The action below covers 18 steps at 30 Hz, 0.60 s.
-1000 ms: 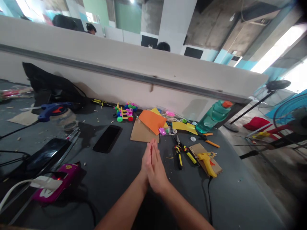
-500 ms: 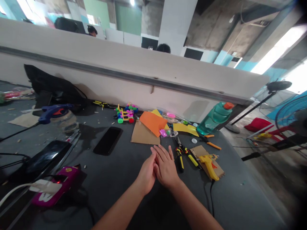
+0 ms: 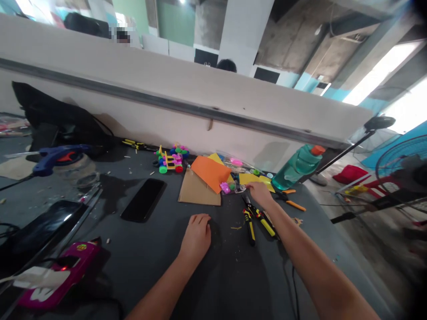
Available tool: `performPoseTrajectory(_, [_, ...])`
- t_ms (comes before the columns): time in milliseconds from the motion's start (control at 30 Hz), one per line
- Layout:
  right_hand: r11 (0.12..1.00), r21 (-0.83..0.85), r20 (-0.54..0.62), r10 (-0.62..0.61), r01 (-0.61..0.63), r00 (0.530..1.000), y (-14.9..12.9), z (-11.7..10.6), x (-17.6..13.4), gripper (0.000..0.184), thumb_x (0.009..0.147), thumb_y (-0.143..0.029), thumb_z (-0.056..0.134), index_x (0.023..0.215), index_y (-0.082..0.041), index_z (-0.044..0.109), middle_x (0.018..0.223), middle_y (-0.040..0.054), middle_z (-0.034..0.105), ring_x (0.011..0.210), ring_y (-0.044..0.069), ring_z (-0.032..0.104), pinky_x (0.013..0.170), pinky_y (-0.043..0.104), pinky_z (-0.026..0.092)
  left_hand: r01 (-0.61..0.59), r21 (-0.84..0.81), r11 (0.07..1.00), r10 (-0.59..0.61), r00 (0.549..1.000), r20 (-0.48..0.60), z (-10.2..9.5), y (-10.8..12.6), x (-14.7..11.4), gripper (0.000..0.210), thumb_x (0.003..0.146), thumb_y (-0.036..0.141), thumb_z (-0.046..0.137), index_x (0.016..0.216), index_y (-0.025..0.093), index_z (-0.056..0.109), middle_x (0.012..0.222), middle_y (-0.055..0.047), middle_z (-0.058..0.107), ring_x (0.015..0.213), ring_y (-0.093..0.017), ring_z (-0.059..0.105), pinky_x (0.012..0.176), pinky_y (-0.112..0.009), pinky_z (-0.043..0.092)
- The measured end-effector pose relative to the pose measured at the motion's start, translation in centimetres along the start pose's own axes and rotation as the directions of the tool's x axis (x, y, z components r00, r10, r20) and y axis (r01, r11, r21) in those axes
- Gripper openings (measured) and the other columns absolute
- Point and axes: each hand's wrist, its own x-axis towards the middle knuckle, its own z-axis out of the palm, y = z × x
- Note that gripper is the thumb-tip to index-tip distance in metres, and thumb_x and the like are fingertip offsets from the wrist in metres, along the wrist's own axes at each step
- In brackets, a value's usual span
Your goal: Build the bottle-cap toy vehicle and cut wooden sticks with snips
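Note:
My left hand [image 3: 196,238] rests on the dark table with its fingers curled in and nothing visible in them. Farther out, my right hand [image 3: 260,194] reaches over the table, its fingers drawn together at a small white round piece [image 3: 243,188]. Whether they grip it I cannot make out. Beside those fingertips are a purple piece [image 3: 225,187] in clear plastic and a yellow sheet [image 3: 248,178]. Below my right hand lie yellow-and-black pliers [image 3: 249,226] and a second such tool [image 3: 266,226]. An orange sheet [image 3: 211,172] overlaps brown cardboard [image 3: 196,192].
A green bottle [image 3: 294,168] stands near the wall, with orange-handled pliers [image 3: 293,201] in front. My right forearm mostly covers the yellow glue gun. Leftward are a phone [image 3: 143,200], a colourful toy vehicle [image 3: 171,162], a blue glue gun [image 3: 50,158] and a purple power strip [image 3: 63,275].
My hands were together and have parted. The right one has moved forward and right to the small pieces; the left has come down onto the table, a little left and nearer.

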Motion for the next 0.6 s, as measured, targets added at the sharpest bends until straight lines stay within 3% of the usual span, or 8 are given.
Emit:
performPoseTrajectory(133, [0.997, -0.065, 0.083, -0.034, 0.040, 0.996, 0.1, 0.1, 2.1, 0.030, 0.078, -0.013, 0.044, 0.088, -0.020, 0.072, 0.092, 0.0063, 0.070, 0.091, 0.017, 0.059, 0.086, 0.025, 0.037, -0.066, 0.143, 0.987, 0.056, 0.996, 0.077, -0.3, 0.3, 1.0, 0.025, 0.077, 0.002, 0.041, 0.089, 0.015, 0.058, 0.087, -0.007, 0.058, 0.085, -0.021, 0.051, 0.081, -0.036, 0.041])
performPoseTrajectory(233, [0.992, -0.106, 0.116, -0.049, 0.061, 0.992, -0.6, -0.1, 3.1, 0.025, 0.077, -0.019, 0.049, 0.086, -0.023, 0.072, 0.092, 0.0059, 0.068, 0.093, 0.019, 0.055, 0.083, 0.027, 0.036, -0.037, 0.209, 0.977, 0.018, 0.996, 0.092, -0.4, 0.3, 1.9, 0.020, 0.075, 0.001, 0.042, 0.078, 0.017, 0.055, 0.079, -0.006, 0.054, 0.079, -0.021, 0.049, 0.077, -0.036, 0.039])
performPoseTrajectory(367, [0.983, -0.147, 0.152, -0.085, 0.108, 0.985, -1.1, -0.8, 3.3, 0.021, 0.076, -0.022, 0.052, 0.082, -0.023, 0.072, 0.090, 0.0075, 0.067, 0.093, 0.022, 0.052, 0.079, 0.030, 0.034, 0.058, 0.159, 0.986, -0.065, 0.997, 0.040, -0.3, 0.1, 2.6, 0.018, 0.075, 0.003, 0.042, 0.077, 0.018, 0.051, 0.079, -0.005, 0.052, 0.079, -0.021, 0.048, 0.074, -0.035, 0.038])
performPoseTrajectory(600, [0.969, -0.137, 0.206, -0.175, 0.205, 0.963, -1.3, -0.3, 2.8, 0.014, 0.071, -0.023, 0.058, 0.072, -0.020, 0.072, 0.085, 0.0103, 0.066, 0.095, 0.025, 0.048, 0.080, 0.033, 0.030, 0.070, 0.061, 0.996, -0.072, 0.997, 0.030, -0.2, -0.3, 2.5, 0.019, 0.073, 0.003, 0.042, 0.076, 0.019, 0.052, 0.078, -0.005, 0.052, 0.079, -0.020, 0.048, 0.074, -0.034, 0.038])
